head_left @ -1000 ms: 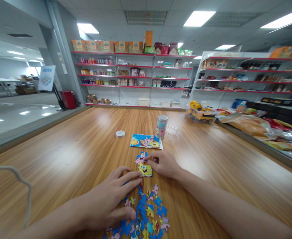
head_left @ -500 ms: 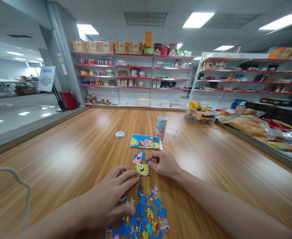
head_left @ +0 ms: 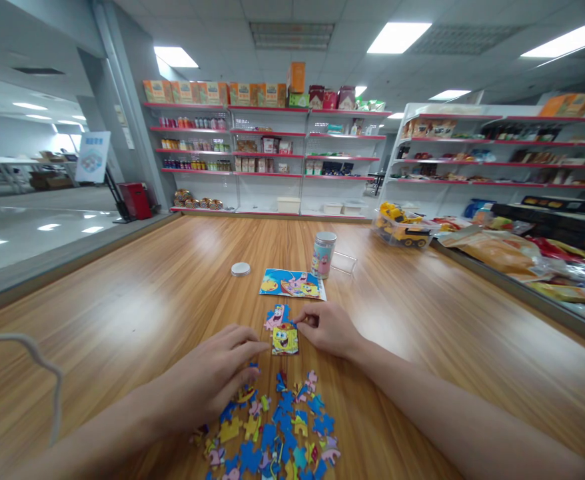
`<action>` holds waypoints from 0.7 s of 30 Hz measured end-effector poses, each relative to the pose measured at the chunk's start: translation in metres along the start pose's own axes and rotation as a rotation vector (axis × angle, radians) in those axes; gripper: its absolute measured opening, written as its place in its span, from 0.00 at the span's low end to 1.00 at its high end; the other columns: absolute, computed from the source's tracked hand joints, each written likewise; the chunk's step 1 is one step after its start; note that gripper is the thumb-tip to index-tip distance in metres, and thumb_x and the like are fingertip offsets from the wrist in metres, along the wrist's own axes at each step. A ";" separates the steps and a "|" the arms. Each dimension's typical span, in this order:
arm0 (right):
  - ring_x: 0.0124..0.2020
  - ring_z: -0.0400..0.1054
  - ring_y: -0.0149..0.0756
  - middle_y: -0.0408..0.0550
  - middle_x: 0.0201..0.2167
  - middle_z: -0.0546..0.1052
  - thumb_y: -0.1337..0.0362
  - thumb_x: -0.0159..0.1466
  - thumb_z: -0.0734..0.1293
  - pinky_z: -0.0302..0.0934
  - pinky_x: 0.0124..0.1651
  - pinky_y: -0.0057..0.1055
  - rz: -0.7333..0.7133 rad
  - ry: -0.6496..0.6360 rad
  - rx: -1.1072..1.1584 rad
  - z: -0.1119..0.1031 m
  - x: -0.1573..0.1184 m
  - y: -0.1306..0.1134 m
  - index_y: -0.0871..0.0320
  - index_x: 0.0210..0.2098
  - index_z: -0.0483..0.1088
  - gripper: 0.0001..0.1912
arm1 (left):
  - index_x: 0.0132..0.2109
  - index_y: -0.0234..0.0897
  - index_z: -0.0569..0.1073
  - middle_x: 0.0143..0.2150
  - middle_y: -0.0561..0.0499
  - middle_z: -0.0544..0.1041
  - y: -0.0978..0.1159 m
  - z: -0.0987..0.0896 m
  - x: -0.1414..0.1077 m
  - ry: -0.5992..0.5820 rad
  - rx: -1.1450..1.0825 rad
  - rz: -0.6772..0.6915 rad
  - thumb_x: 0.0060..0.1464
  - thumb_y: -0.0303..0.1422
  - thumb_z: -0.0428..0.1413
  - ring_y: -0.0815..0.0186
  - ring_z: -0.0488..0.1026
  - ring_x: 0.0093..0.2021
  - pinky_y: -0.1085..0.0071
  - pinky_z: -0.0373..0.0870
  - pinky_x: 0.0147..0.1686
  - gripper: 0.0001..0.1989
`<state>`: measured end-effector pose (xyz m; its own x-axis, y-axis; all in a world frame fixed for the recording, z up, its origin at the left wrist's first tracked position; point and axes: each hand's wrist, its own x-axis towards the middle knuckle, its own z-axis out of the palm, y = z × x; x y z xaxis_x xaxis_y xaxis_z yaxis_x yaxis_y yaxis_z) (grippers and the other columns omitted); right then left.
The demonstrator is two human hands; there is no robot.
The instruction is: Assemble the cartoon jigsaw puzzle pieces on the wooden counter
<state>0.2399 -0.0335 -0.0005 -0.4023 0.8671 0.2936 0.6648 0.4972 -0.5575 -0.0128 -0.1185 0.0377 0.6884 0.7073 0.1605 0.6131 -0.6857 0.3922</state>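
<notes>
A partly joined jigsaw puzzle (head_left: 285, 339) lies on the table, with a yellow cartoon face below and a pink figure above. My right hand (head_left: 330, 328) rests at its right edge, thumb and forefinger closed together by a bit of blue; whether they pinch a piece is hidden. To the left of the joined part, my left hand (head_left: 217, 370) hovers low with its fingers stretched out, holding nothing visible. Many loose puzzle pieces (head_left: 285, 423) in blue, yellow and pink are spread nearer me, some partly under my left hand.
Behind the puzzle lies a picture sheet (head_left: 290, 284), with a cartoon-printed can (head_left: 323, 255) at its right corner. A round silver lid (head_left: 240, 269) sits left. A clear bin of toy trucks (head_left: 403, 228) stands far right, and a white cable (head_left: 40, 360) curves at left.
My left hand has drawn back to the left, away from the joined puzzle, uncovering more loose pieces. My right hand stays at the puzzle's right edge.
</notes>
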 end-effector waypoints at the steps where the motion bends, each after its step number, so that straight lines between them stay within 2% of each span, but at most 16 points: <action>1: 0.23 0.65 0.29 0.41 0.21 0.74 0.69 0.57 0.66 0.53 0.27 0.25 0.001 0.002 -0.002 0.000 0.000 0.000 0.58 0.29 0.78 0.07 | 0.55 0.40 0.69 0.49 0.46 0.71 -0.003 0.001 0.000 0.028 0.003 -0.011 0.66 0.28 0.46 0.61 0.70 0.48 0.65 0.70 0.48 0.14; 3: 0.23 0.66 0.29 0.41 0.21 0.74 0.69 0.56 0.66 0.54 0.27 0.25 -0.003 0.005 -0.002 0.001 0.001 0.002 0.58 0.29 0.78 0.06 | 0.45 0.37 0.73 0.41 0.47 0.70 -0.010 0.002 0.000 0.094 0.015 -0.023 0.66 0.27 0.45 0.64 0.71 0.39 0.69 0.69 0.39 0.12; 5: 0.24 0.66 0.30 0.41 0.21 0.75 0.69 0.56 0.67 0.54 0.27 0.24 -0.006 0.006 0.000 0.002 0.001 0.003 0.57 0.29 0.78 0.06 | 0.40 0.36 0.73 0.36 0.49 0.70 -0.014 0.003 0.000 0.165 0.014 -0.017 0.66 0.26 0.45 0.66 0.69 0.34 0.71 0.65 0.34 0.12; 9: 0.24 0.67 0.30 0.41 0.22 0.75 0.69 0.56 0.67 0.54 0.28 0.25 -0.006 0.005 0.006 0.003 0.001 0.004 0.57 0.29 0.78 0.06 | 0.38 0.36 0.72 0.33 0.51 0.72 -0.013 -0.001 0.001 0.241 -0.039 -0.008 0.67 0.28 0.46 0.67 0.70 0.32 0.73 0.62 0.32 0.12; 13: 0.24 0.67 0.31 0.42 0.22 0.75 0.69 0.56 0.67 0.55 0.28 0.25 0.001 0.003 0.011 0.002 0.001 0.004 0.57 0.29 0.78 0.06 | 0.31 0.35 0.71 0.25 0.53 0.70 -0.010 -0.002 -0.001 0.186 0.028 -0.113 0.68 0.36 0.47 0.68 0.67 0.25 0.72 0.55 0.27 0.17; 15: 0.24 0.67 0.31 0.42 0.22 0.75 0.68 0.56 0.67 0.55 0.28 0.25 0.002 -0.001 0.012 0.002 0.000 0.004 0.57 0.29 0.77 0.06 | 0.29 0.35 0.69 0.22 0.54 0.69 -0.010 -0.002 -0.002 0.154 0.077 -0.174 0.68 0.37 0.46 0.68 0.65 0.23 0.71 0.53 0.26 0.19; 19: 0.23 0.65 0.29 0.41 0.21 0.74 0.68 0.56 0.67 0.53 0.27 0.25 0.000 -0.002 -0.005 0.001 0.000 0.003 0.57 0.28 0.77 0.06 | 0.35 0.36 0.71 0.29 0.51 0.74 -0.007 -0.003 -0.003 0.073 0.052 -0.184 0.67 0.30 0.44 0.66 0.69 0.28 0.71 0.57 0.29 0.14; 21: 0.22 0.64 0.29 0.41 0.21 0.74 0.69 0.56 0.67 0.52 0.26 0.25 0.000 -0.003 -0.013 0.001 0.000 0.003 0.57 0.29 0.77 0.06 | 0.34 0.36 0.71 0.29 0.51 0.74 -0.004 -0.005 -0.002 0.015 0.060 -0.171 0.66 0.30 0.45 0.65 0.70 0.30 0.71 0.58 0.30 0.13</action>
<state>0.2407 -0.0319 -0.0030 -0.4038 0.8672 0.2913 0.6728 0.4973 -0.5478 -0.0191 -0.1166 0.0403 0.5663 0.8168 0.1101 0.7431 -0.5637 0.3606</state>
